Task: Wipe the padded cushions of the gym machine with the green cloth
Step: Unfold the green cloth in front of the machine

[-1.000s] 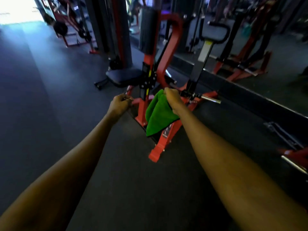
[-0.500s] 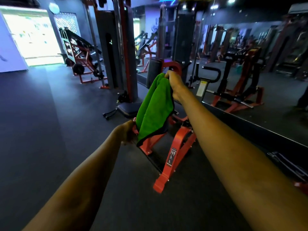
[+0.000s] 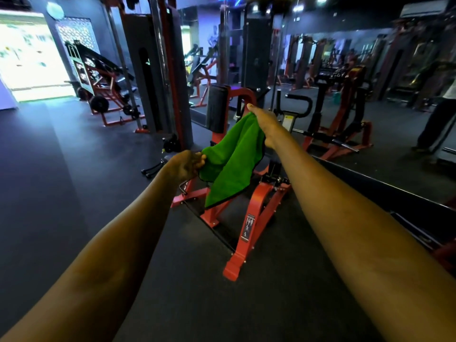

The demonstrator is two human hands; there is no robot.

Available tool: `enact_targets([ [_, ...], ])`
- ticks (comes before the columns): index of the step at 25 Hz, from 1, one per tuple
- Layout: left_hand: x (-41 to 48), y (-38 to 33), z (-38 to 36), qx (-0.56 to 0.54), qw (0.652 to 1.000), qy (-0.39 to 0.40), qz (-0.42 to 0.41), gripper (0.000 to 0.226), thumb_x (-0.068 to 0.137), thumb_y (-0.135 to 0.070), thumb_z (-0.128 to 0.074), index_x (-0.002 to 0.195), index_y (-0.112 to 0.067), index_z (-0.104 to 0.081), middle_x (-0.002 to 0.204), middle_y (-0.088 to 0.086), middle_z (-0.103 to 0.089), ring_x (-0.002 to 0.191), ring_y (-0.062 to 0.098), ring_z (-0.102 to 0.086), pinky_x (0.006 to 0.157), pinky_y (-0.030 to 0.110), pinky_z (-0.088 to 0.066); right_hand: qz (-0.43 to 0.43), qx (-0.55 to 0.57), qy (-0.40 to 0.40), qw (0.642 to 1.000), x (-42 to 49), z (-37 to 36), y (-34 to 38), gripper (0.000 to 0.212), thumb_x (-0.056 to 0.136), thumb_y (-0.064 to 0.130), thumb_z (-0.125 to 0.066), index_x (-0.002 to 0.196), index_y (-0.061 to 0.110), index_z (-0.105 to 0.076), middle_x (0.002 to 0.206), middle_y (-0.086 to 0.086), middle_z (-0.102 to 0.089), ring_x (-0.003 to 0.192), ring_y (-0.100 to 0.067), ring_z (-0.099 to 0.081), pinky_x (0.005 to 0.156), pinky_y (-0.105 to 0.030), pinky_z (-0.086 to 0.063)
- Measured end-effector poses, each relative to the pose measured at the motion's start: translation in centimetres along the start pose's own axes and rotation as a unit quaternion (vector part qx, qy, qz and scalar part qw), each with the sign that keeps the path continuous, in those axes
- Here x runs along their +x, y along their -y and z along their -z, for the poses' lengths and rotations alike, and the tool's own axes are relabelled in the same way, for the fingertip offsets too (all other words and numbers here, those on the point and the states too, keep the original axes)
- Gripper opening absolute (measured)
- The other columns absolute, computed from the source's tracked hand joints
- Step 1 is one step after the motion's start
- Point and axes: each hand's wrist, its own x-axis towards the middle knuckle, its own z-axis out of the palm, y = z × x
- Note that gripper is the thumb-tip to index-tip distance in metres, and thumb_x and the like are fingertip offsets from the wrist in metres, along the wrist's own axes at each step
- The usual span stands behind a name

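A green cloth hangs in the air in front of the red gym machine. My right hand pinches its upper corner, raised near the machine's red curved frame. My left hand grips the cloth's lower left corner. The machine's black upright back pad stands just behind the cloth. The seat pad is hidden behind the cloth and my left hand.
A long wall mirror runs along the right, reflecting other red machines and a standing person. A tall weight stack tower rises at left behind the machine. A plate-loaded machine stands far left. Dark rubber floor spreads around.
The view has tilted up from the floor. My right hand lifted the cloth's top corner higher, and my left hand took hold of its lower corner, spreading the cloth between both hands.
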Motion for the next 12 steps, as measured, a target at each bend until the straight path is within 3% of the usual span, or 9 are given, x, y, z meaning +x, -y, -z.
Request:
enact_targets([
  [2,0.2,0.7,-0.5,0.082,0.996,-0.009,-0.021,0.032,0.101,-0.006,-0.036,0.075,-0.019,-0.047,0.045,-0.008,-0.05,0.032,0.002,-0.044,0.038,0.015,-0.036,0.011,-0.005,0.0,1.0,-0.6,-0.4,0.6,0.03,0.093,0.035,-0.07,0.099,0.006,-0.07,0.088,-0.015,-0.07,0.082,-0.027,-0.068,0.087,-0.044,-0.058],
  [4,0.7,1.4,-0.3,0.162,0.985,-0.032,-0.044,0.029,0.099,-0.007,-0.04,0.073,-0.018,-0.048,0.055,-0.001,-0.048,0.032,0.004,-0.04,0.034,0.012,-0.029,0.017,-0.001,0.001,1.0,-1.0,-0.4,1.5,0.024,0.094,0.03,-0.067,0.089,0.007,-0.069,0.08,-0.012,-0.068,0.071,-0.025,-0.066,0.078,-0.039,-0.057],
  [6,1.2,1.8,-0.1,0.217,0.97,-0.068,-0.086,0.023,0.1,-0.009,-0.043,0.078,-0.015,-0.051,0.072,0.008,-0.053,0.047,0.011,-0.049,0.04,0.015,-0.038,0.014,0.001,0.001,1.0,-1.2,-0.1,2.1,0.023,0.094,0.028,-0.067,0.08,0.01,-0.067,0.071,-0.009,-0.067,0.063,-0.023,-0.063,0.073,-0.037,-0.055],
  [9,1.8,1.8,-0.1,0.172,0.972,-0.101,-0.126,0.013,0.101,-0.016,-0.037,0.106,-0.015,-0.048,0.083,0.012,-0.051,0.063,0.023,-0.052,0.052,0.029,-0.046,0.01,-0.005,-0.019,1.0,-0.9,0.9,1.7,0.021,0.091,0.026,-0.069,0.075,0.012,-0.066,0.065,-0.007,-0.066,0.06,-0.023,-0.063,0.073,-0.039,-0.055],
  [12,1.4,0.3,-0.2,0.141,0.957,-0.157,-0.197,0.015,0.105,-0.025,-0.032,0.111,-0.016,-0.043,0.09,0.01,-0.049,0.065,0.023,-0.053,0.037,0.026,-0.047,-0.02,-0.012,-0.012,1.0,-0.7,1.8,1.0,0.019,0.092,0.03,-0.066,0.085,0.012,-0.066,0.076,-0.009,-0.069,0.074,-0.027,-0.067,0.08,-0.043,-0.059],
])
